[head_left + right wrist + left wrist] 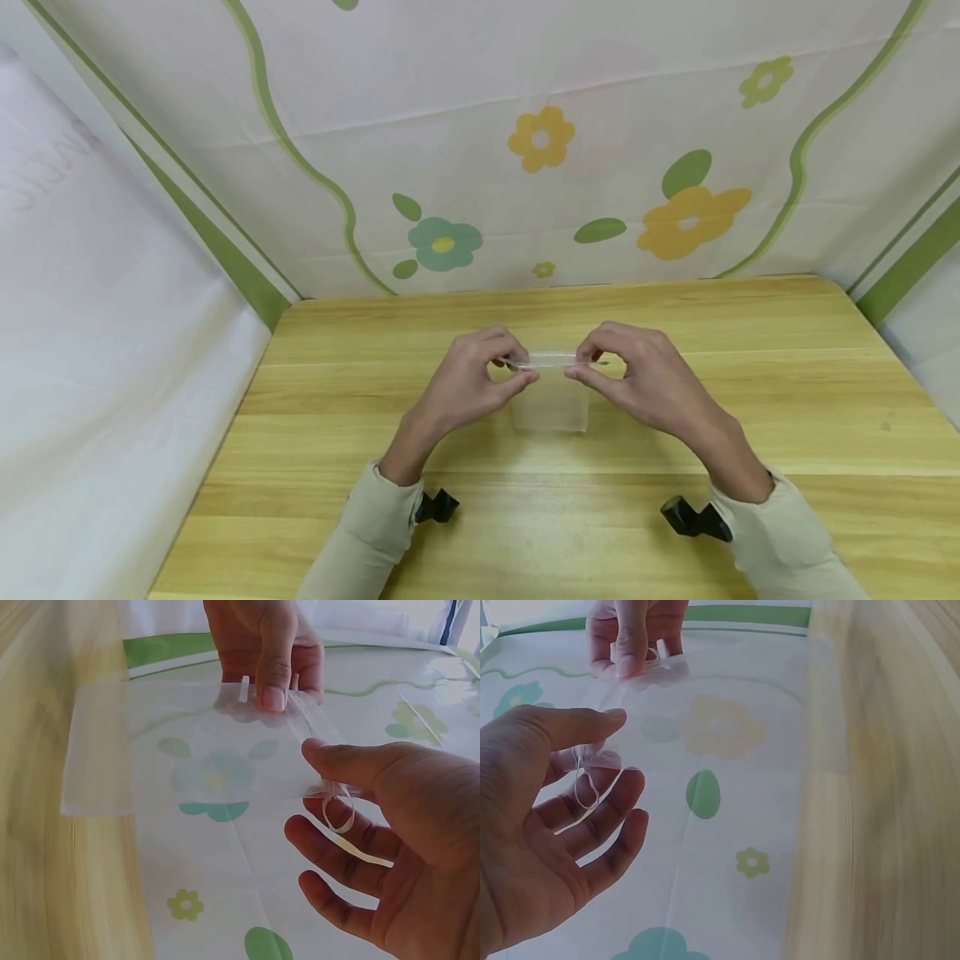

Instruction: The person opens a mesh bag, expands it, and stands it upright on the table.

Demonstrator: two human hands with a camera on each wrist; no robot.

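A small sheer white drawstring pouch (551, 408) hangs above the wooden table, its mouth edge stretched between the two hands. At one top corner my left hand (476, 375) pinches it between thumb and index finger. My right hand (648, 375) pinches the opposite corner likewise. In the left wrist view a thin cord loop (586, 796) dangles beside the left fingers, which are spread below the thumb. A similar cord loop (339, 817) hangs near the right fingers in the right wrist view. The see-through pouch body (97, 765) looks flat; whether anything is inside cannot be told.
The wood-grain table (562, 533) spreads under both hands. A white cloth with printed flowers (450, 125) stands behind its far edge, and a white cloth (112, 333) hangs on the left. Black mounts (442, 506) show at both wrists.
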